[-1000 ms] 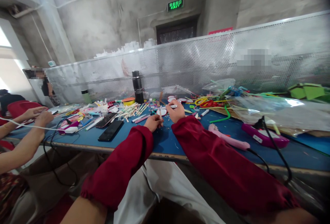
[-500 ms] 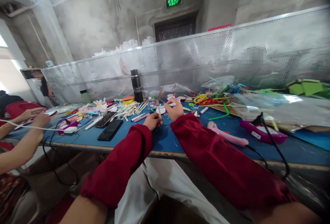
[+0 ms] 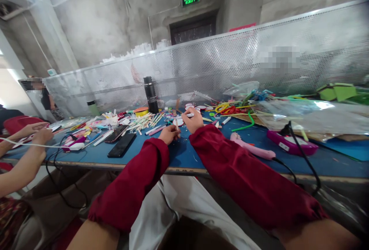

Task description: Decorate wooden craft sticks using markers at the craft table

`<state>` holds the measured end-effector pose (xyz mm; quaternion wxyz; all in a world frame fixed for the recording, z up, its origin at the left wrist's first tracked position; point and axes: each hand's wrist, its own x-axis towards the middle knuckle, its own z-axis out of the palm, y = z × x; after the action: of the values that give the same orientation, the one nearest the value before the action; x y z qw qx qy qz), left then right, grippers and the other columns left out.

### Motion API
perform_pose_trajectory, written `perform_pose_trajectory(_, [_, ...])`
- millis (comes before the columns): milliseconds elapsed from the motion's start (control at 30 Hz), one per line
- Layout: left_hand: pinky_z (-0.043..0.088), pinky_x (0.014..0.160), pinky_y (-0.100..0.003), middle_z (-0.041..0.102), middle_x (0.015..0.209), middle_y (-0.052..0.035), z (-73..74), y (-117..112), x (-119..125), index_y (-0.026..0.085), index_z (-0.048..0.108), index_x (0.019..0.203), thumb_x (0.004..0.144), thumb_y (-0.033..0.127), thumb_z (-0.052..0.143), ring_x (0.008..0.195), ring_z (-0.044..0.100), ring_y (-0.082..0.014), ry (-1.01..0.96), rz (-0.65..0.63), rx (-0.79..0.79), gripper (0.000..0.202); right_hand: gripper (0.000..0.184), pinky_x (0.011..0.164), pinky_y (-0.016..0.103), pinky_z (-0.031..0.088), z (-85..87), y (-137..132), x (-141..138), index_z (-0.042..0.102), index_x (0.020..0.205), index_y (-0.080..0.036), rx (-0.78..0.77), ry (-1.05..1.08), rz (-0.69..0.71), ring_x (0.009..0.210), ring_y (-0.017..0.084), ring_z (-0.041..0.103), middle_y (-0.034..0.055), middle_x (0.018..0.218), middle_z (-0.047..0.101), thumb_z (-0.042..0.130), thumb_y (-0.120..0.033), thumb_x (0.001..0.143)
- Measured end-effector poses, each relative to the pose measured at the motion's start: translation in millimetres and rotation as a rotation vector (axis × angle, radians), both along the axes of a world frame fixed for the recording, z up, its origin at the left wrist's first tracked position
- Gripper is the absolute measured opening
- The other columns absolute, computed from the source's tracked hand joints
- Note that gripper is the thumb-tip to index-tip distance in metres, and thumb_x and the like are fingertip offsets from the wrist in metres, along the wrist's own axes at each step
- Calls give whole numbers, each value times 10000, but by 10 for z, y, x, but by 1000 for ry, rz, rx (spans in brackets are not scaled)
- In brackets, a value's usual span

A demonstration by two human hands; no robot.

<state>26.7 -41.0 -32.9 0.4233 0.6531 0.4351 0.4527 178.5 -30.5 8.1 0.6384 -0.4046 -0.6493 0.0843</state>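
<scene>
My left hand (image 3: 168, 134) is closed on a small pale flat stick (image 3: 177, 124), which stands roughly upright between the fingertips above the blue tabletop. Just to the right, my right hand (image 3: 196, 122) grips a white marker pen (image 3: 190, 115) like a writing tool, its front end pointing left toward the stick. A small gap seems to lie between the pen and the stick. Behind both hands is a white round piece (image 3: 179, 121), partly hidden. Left of my left hand lie capped markers, among them a pink marker (image 3: 157, 130).
Two phones, the nearer a black phone (image 3: 122, 145), lie left of a pile of pale sticks (image 3: 144, 122). A black bottle (image 3: 150, 95) stands behind. To the right are a pink glue gun (image 3: 253, 149) and a purple corded device (image 3: 294, 144). A co-worker's hands (image 3: 40, 133) are at far left.
The whole view has shifted slightly with the head. Both hands keep their hold on the stick and the marker pen, with hardly any movement between them.
</scene>
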Motion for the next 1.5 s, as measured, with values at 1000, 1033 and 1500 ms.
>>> perform_pose_trajectory(1000, [336,461,-191,610,553,28,8,-11,-2,150,571,735,744,233,696,425,476,-57,-4,2,-4,150,145,559,289,324,20,-35,-9,476,607,-233,-4,-9,-41,563,146,466,-29,558,509,546,-297,716])
perform_pose_trajectory(1033, [334,461,-193,609,552,28,11,-14,-1,151,569,734,746,230,691,423,474,-58,-2,3,-5,146,144,558,289,322,21,-36,-8,475,608,-233,-9,-9,-45,561,145,464,-29,559,510,545,-295,717])
perform_pose_trajectory(1500, [332,481,-206,605,553,27,14,-24,1,154,559,721,752,249,688,425,469,-64,8,4,8,163,151,552,285,348,6,-20,0,477,610,-238,2,-2,-23,552,145,479,-34,563,518,549,-295,730])
